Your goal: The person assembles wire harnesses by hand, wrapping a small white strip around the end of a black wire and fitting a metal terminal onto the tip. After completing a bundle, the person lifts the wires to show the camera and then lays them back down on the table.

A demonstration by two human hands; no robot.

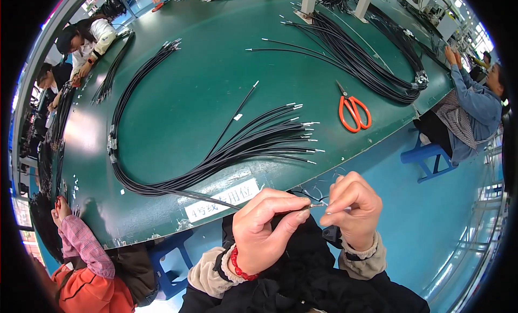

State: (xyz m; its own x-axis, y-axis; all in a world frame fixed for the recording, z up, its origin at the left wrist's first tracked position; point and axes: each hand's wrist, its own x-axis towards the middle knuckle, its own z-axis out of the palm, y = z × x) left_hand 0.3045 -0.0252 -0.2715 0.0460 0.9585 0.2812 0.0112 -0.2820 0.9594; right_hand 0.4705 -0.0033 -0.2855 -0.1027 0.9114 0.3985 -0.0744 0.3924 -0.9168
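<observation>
My left hand (268,226), with a red bead bracelet at its wrist, pinches the end of a black cable (208,198) just past the table's near edge. The stripped, pale tip of that cable (317,205) points toward my right hand (353,208). Thumb and forefinger of the right hand are closed at the tip; what they grip, if anything, is too small to make out. From my left hand the cable runs back into a curved bundle of black cables (129,179). Their white-tipped ends fan out over the green table.
Orange-handled scissors (354,113) lie on the green table (216,70) to the right. Another cable bundle (372,70) curves at the far right, near white posts (308,2). A paper label (222,201) is stuck near the edge. Co-workers sit left and right; blue stools (426,157) stand below.
</observation>
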